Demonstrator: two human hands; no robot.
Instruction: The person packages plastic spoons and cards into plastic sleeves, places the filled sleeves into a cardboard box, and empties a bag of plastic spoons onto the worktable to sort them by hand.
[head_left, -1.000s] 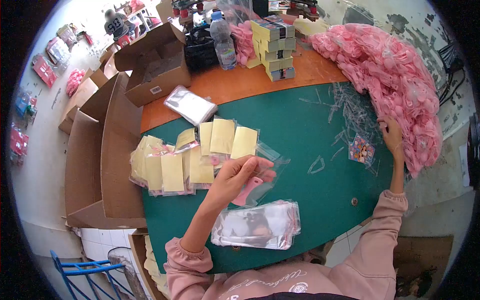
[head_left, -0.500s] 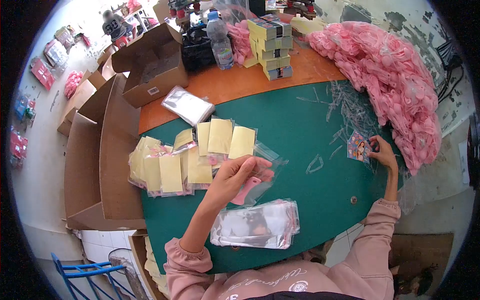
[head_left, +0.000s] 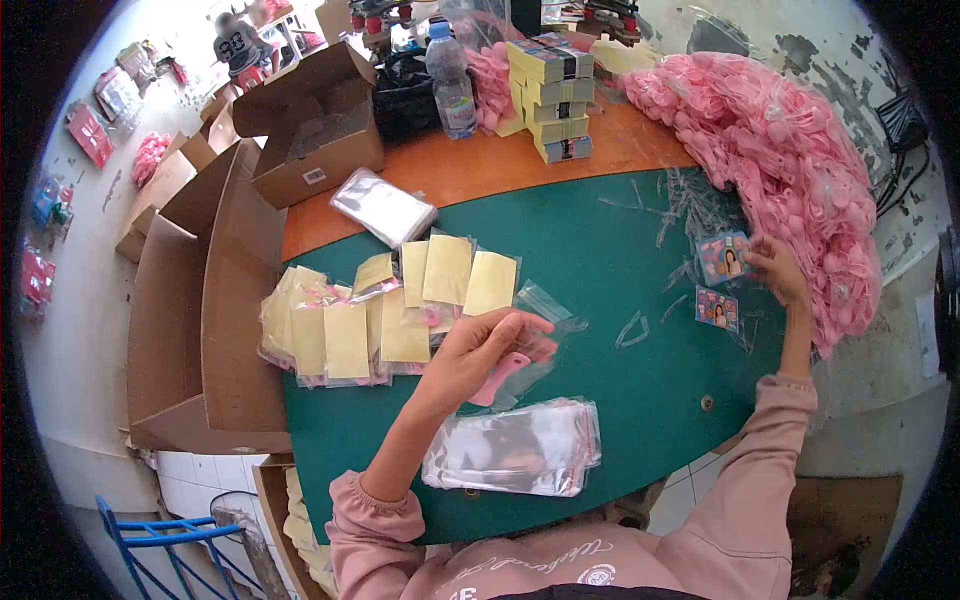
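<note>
Pinching flat card (head_left: 722, 260) with right fingers (head_left: 768, 257), beside lumpy pink heap (head_left: 800, 170) and thin strips (head_left: 688, 200); holding clear bag (head_left: 552, 308) with left fingers (head_left: 508, 325).

Pink sleeves (head_left: 735, 475), gathered cuffs, white chest script

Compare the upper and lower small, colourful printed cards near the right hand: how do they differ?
The upper colourful card is in the right hand; the lower colourful card lies on the green tabletop. The upper looks slightly larger in view than the lower. Both show a dark-haired figure.
</note>
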